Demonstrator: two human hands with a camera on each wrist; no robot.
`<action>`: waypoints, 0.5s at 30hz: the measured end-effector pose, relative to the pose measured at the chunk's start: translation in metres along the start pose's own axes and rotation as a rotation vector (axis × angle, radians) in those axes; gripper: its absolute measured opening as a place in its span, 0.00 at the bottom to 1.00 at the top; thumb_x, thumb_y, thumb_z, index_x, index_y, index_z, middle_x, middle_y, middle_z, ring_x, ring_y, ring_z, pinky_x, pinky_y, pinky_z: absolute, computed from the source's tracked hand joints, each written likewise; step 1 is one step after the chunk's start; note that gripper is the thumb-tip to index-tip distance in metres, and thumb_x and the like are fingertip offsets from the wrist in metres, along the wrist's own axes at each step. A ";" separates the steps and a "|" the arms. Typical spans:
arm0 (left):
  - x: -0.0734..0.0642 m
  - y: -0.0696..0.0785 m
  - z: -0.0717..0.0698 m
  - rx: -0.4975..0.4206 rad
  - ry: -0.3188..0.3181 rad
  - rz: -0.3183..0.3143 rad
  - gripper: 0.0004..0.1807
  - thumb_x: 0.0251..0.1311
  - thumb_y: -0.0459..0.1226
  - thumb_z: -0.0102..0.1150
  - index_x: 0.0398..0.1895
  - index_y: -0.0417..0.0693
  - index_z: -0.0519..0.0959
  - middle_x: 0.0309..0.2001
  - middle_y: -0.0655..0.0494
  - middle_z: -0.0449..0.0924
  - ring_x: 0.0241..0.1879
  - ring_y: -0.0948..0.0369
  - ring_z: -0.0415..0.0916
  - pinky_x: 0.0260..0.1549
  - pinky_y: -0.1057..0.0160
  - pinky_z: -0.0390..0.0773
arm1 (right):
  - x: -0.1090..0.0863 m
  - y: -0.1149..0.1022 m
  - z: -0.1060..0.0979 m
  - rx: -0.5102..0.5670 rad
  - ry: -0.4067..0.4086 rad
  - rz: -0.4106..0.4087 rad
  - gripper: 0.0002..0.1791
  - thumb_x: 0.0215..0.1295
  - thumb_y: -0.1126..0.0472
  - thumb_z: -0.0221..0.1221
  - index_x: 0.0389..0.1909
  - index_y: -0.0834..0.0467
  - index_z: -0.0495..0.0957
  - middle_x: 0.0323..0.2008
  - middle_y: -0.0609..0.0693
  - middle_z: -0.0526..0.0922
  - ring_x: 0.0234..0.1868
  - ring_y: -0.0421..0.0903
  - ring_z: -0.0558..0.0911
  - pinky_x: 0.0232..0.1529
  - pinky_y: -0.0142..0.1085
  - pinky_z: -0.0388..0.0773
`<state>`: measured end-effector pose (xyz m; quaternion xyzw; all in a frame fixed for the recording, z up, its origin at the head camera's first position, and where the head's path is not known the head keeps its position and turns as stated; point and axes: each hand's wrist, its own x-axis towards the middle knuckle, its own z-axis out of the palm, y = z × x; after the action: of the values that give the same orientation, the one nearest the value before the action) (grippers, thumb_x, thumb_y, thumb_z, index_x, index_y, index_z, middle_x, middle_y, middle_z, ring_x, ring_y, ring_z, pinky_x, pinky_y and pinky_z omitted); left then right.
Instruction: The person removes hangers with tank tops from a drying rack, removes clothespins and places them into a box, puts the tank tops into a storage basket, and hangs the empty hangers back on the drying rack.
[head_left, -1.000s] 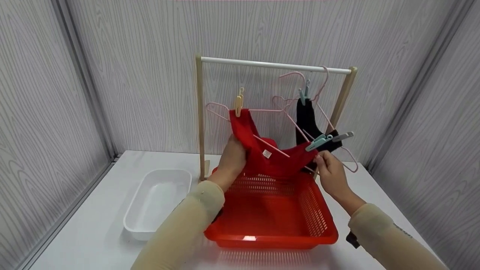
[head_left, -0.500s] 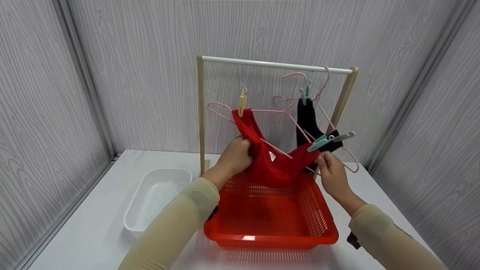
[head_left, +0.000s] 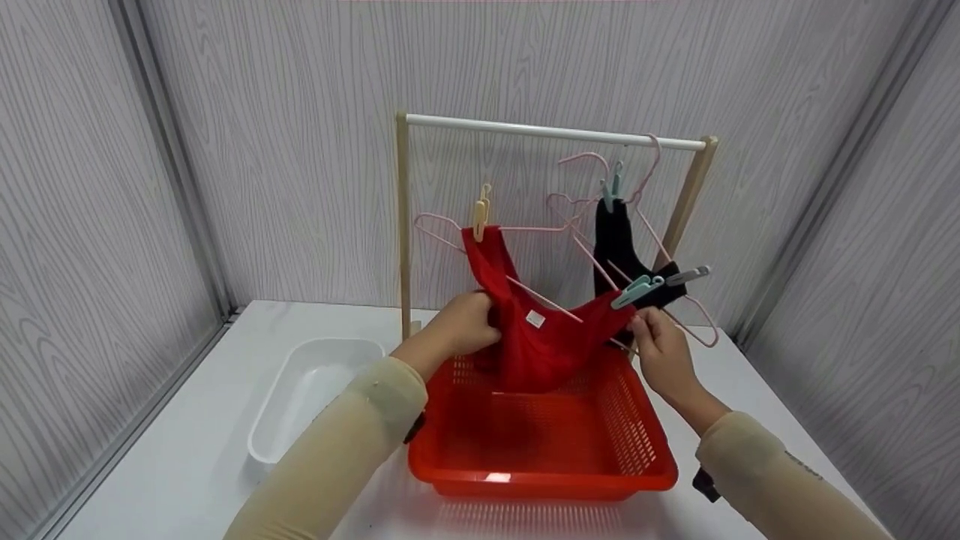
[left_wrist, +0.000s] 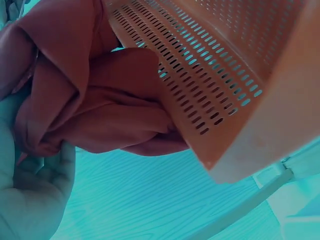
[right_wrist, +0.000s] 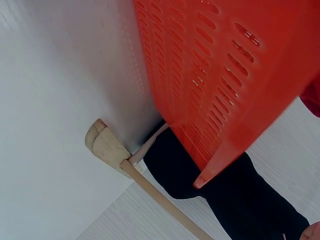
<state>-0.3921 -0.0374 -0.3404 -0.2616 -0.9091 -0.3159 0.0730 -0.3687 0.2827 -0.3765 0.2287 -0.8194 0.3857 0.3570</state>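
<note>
A red tank top (head_left: 544,349) hangs on a pink hanger (head_left: 534,228) above the red basket (head_left: 544,480). A yellow clothespin (head_left: 481,217) clips its left strap, and a mint clothespin (head_left: 636,291) its right. A white tag (head_left: 535,319) shows at the neckline. My left hand (head_left: 466,324) grips the left side of the tank top; in the left wrist view the cloth (left_wrist: 100,100) bunches above my fingers. My right hand (head_left: 664,349) pinches the right strap end just below the mint clothespin. Only a fingertip of it enters the right wrist view.
Behind stands a wooden rack with a white rail (head_left: 540,130). A black garment (head_left: 619,247) hangs from it at right on another pink hanger, with mint and grey clothespins (head_left: 688,275). A white tray (head_left: 300,397) sits to the left. Walls enclose the table on three sides.
My left hand shifts right, then back left and lower with the cloth. The tank top's lower part drops further into the basket's opening, and its hanger sinks slightly. My right hand stays nearly still.
</note>
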 end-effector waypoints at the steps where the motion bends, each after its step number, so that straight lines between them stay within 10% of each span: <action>1: -0.001 -0.001 0.001 -0.007 -0.015 -0.004 0.10 0.56 0.29 0.61 0.42 0.42 0.80 0.36 0.52 0.82 0.34 0.59 0.76 0.40 0.57 0.82 | -0.001 0.000 0.000 -0.004 -0.003 0.005 0.08 0.74 0.68 0.52 0.33 0.65 0.75 0.27 0.51 0.76 0.27 0.39 0.70 0.29 0.30 0.65; 15: -0.007 -0.026 0.002 0.049 -0.101 -0.068 0.02 0.58 0.33 0.57 0.32 0.42 0.78 0.25 0.56 0.74 0.25 0.60 0.70 0.28 0.61 0.76 | -0.003 -0.001 -0.001 0.006 -0.030 0.002 0.09 0.75 0.68 0.51 0.33 0.64 0.75 0.26 0.51 0.76 0.25 0.42 0.74 0.27 0.28 0.68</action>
<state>-0.3993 -0.0565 -0.3581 -0.2442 -0.9274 -0.2824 0.0224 -0.3656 0.2827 -0.3776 0.2347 -0.8238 0.3851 0.3434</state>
